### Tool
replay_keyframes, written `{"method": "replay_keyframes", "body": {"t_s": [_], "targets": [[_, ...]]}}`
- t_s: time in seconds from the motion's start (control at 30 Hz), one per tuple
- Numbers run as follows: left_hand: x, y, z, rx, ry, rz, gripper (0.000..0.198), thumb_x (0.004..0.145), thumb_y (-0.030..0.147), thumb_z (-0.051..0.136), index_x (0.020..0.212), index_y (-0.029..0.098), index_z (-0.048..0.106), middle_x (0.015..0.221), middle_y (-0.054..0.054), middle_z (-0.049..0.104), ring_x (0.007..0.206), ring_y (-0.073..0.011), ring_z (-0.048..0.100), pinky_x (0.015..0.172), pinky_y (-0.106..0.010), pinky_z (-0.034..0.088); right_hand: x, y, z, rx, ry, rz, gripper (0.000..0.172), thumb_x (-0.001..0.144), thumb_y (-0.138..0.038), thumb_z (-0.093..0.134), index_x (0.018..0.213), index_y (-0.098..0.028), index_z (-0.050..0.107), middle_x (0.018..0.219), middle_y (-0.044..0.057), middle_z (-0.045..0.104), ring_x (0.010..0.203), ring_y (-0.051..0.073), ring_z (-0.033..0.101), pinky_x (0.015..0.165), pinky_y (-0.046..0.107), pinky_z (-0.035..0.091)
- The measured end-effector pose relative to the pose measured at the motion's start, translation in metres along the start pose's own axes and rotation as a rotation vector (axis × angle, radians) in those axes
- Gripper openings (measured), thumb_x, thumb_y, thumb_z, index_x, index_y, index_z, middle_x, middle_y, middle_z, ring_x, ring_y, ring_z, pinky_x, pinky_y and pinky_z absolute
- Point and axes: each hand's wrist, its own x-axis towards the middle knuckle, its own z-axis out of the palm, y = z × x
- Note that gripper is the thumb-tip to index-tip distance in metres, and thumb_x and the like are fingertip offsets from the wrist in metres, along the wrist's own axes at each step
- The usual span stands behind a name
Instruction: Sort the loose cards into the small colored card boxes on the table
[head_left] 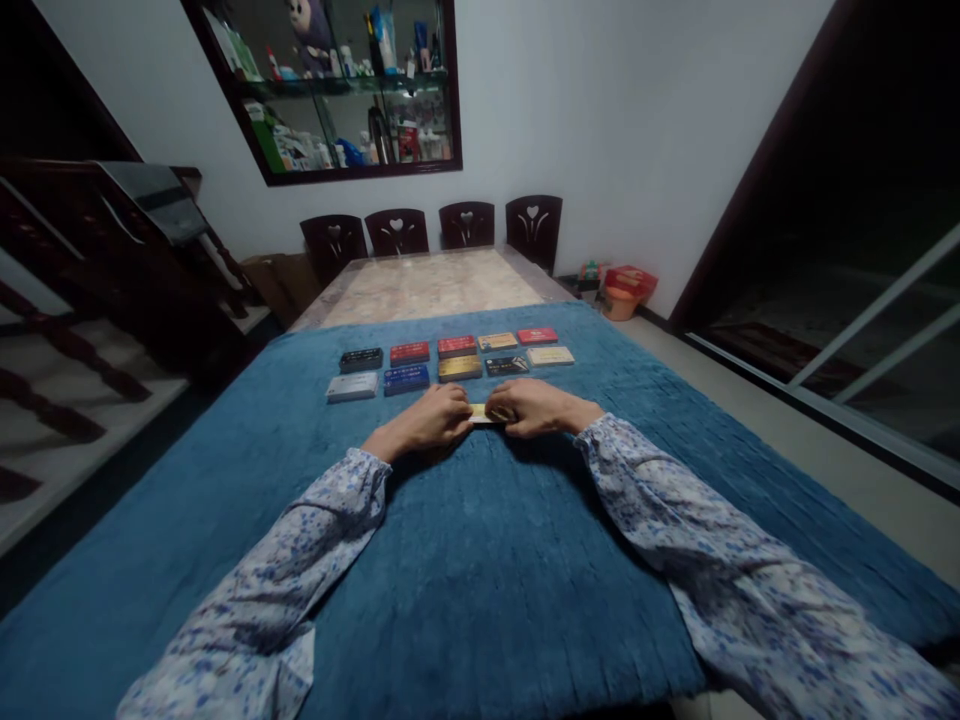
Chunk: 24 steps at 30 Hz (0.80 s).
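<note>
Between my two hands is a small yellow stack of cards (480, 411), low over the blue cloth. My left hand (435, 418) is closed on its left end, and my right hand (541, 408) grips the right end with bent fingers. Just beyond lie two rows of card stacks. The nearer row has a white stack (352, 387), a blue stack (406, 379), a gold stack (460, 368), a black stack (506, 367) and a cream stack (550, 356). Behind them are a black stack (361, 359), several red ones and a pale orange stack (498, 342).
A blue cloth (465, 580) covers the near part of the long table, whose marble-like top (427, 285) shows at the far end. Several dark chairs (396, 232) stand behind it. An orange bucket (621, 302) sits on the floor at the right, a cardboard box (283, 285) at the left.
</note>
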Motion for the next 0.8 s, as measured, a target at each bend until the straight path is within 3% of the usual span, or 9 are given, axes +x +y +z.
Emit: {"method": "replay_keyframes", "body": {"t_s": [0.53, 0.8], "targets": [[0.005, -0.009, 0.008, 0.031, 0.246, 0.114, 0.024, 0.099, 0.019, 0.052, 0.084, 0.017, 0.071, 0.089, -0.01, 0.072, 0.089, -0.0201, 0.064, 0.082, -0.035, 0.051, -0.002, 0.006, -0.001, -0.159, 0.2, -0.018, 0.026, 0.079, -0.009, 0.057, 0.093, -0.019, 0.077, 0.09, 0.007, 0.077, 0.071, 0.017, 0.059, 0.063, 0.031, 0.028], [0.013, -0.014, 0.013, -0.002, 0.263, -0.001, 0.022, 0.099, 0.022, 0.051, 0.092, 0.018, 0.071, 0.086, -0.009, 0.068, 0.086, -0.0212, 0.064, 0.082, -0.039, 0.053, -0.001, 0.015, 0.003, -0.168, 0.278, 0.076, 0.028, 0.087, -0.013, 0.055, 0.106, -0.02, 0.075, 0.101, 0.009, 0.077, 0.086, 0.021, 0.065, 0.071, 0.031, 0.036]]}}
